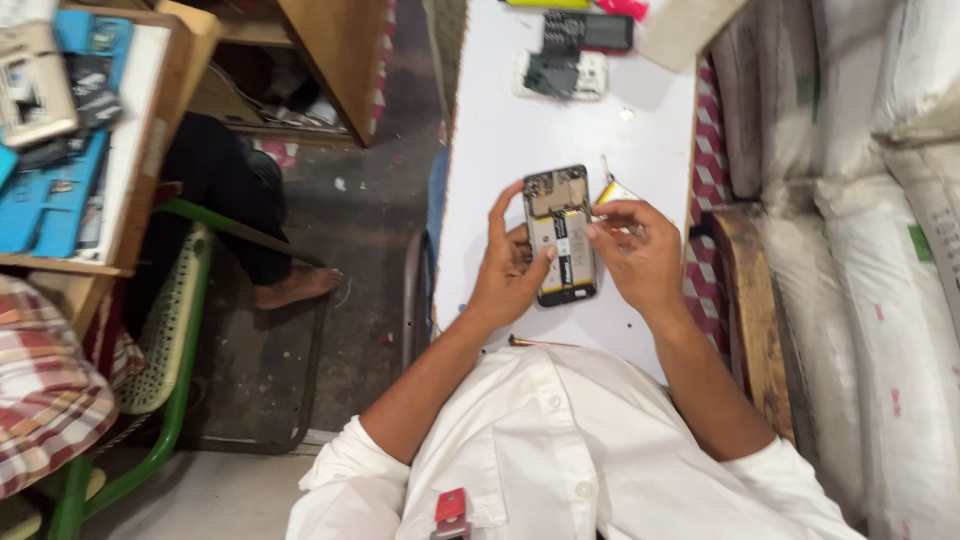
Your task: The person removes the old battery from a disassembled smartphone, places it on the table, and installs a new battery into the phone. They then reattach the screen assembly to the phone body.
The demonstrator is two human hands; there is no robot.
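An opened mobile phone with its back cover off lies on the white table, its battery and circuit board showing. My left hand grips the phone's left edge, index finger stretched along its side. My right hand sits at the phone's right edge, thumb and fingers pinched over the battery area. A small yellow tool or part lies just behind my right hand; whether the fingers touch it I cannot tell. I wear a white shirt.
Another disassembled phone and a dark phone lie at the table's far end. A thin screwdriver rests near my chest. White sacks stack on the right. A person sits on a green chair by a cluttered bench on the left.
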